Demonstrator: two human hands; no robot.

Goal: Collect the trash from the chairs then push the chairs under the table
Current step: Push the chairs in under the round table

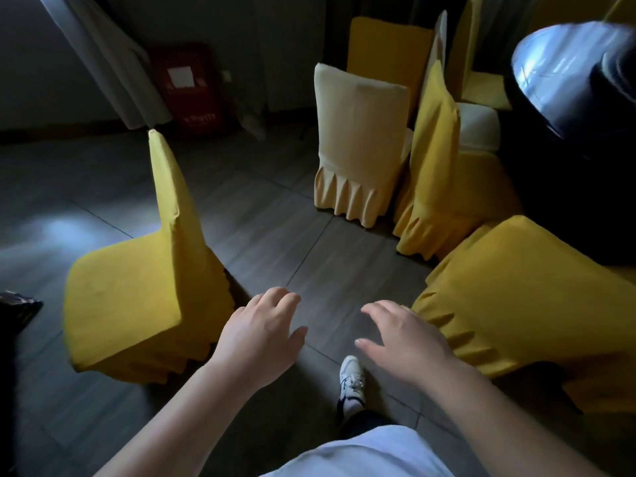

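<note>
Just now both my hands hover over the grey tiled floor (268, 242), palms down, holding nothing. My left hand (261, 333) has its fingers loosely spread, close beside the yellow fabric-covered chair (144, 287) on my left, which stands out in the open, its seat turned away from me. My right hand (406, 342) is likewise relaxed and open, near the skirted edge of another yellow-covered chair (523, 294) on my right. Ahead stands a cream-covered chair with a pleated skirt (358, 142), beside more yellow ones near the dark glossy round tabletop (568, 70). My white sneaker (351, 380) shows below.
</note>
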